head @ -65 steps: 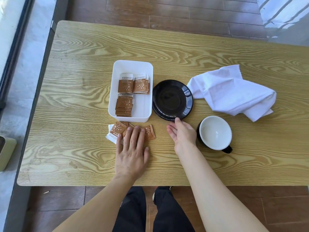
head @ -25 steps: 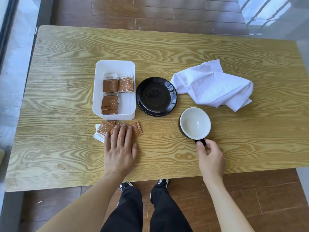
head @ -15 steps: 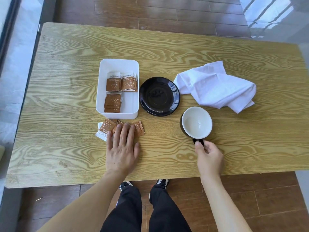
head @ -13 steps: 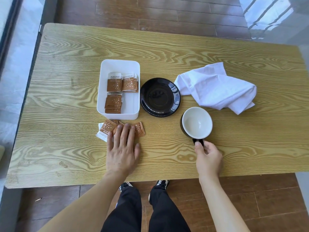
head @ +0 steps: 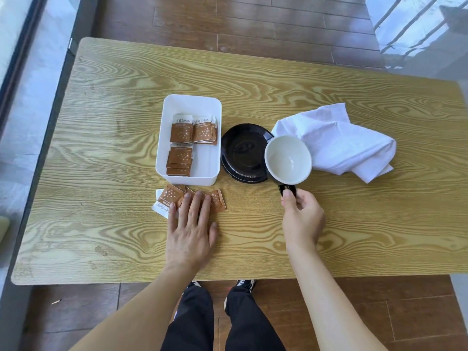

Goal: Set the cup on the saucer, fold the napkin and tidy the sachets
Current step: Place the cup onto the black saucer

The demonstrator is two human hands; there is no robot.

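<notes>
One wooden table (head: pixel 101 148) is seen from above, with two bare hands over its near half. One cup (head: pixel 288 160), black outside and white inside, is held by its black handle, pinched between the thumb and curled fingers of the right hand (head: pixel 301 219). The cup overlaps the right edge of the one black saucer (head: pixel 241 153); whether it is lifted or touching the saucer cannot be told. One crumpled white napkin (head: pixel 336 141) lies unfolded just right of the cup and saucer.

One white rectangular tray (head: pixel 212 163) sits left of the saucer. Inside it, brown-and-white sachets (head: pixel 181 129) are gathered in three small stacks, two at the far end and one nearer; the exact number cannot be counted. "taikoo" can be read on the white top bands of the far stacks; the smaller print below is illegible.

Loose sachets (head: pixel 170 197), about four or five and overlapping, lie on the table just in front of the tray. The left hand (head: pixel 191 229) is laid flat with straight fingers resting on them.
</notes>
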